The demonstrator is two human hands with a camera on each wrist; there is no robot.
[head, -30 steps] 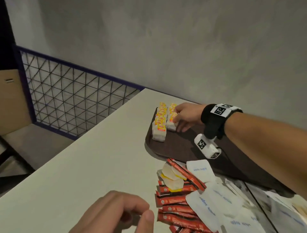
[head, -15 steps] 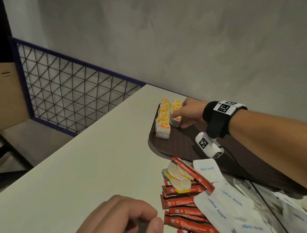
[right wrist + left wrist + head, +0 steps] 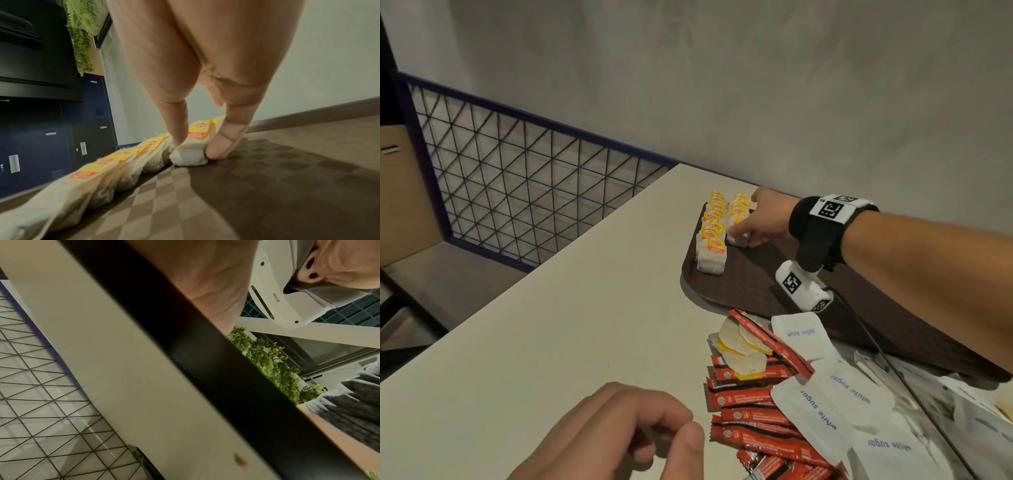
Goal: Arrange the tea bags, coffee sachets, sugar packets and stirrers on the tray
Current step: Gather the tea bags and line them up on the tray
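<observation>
A brown checked tray [image 3: 756, 284] lies at the table's far right. On its far left corner stand two rows of yellow-tagged tea bags; the left row [image 3: 711, 240] is the longer. My right hand [image 3: 739, 236] reaches over the tray and pinches the nearest tea bag [image 3: 190, 155] of the right row between thumb and finger, with the bag resting on the tray [image 3: 267, 178]. My left hand [image 3: 626, 431] rests on the table in front, fingers loosely curled, holding nothing. Red coffee sachets [image 3: 750, 401], white sugar packets [image 3: 825, 407] and loose tea bags [image 3: 739, 349] lie heaped in front of the tray.
The pale table [image 3: 551, 342] stretches to the left of the heap. A wire-mesh railing [image 3: 517, 198] runs behind its far edge and a grey wall stands behind the tray. More white paper packets [image 3: 962, 411] lie at the right. The left wrist view shows only my palm [image 3: 205, 280] and the table edge.
My right hand stays at the near end of the right tea-bag row, its fingers now closed round that front bag. The left hand has hardly moved. The head view has shifted a little.
</observation>
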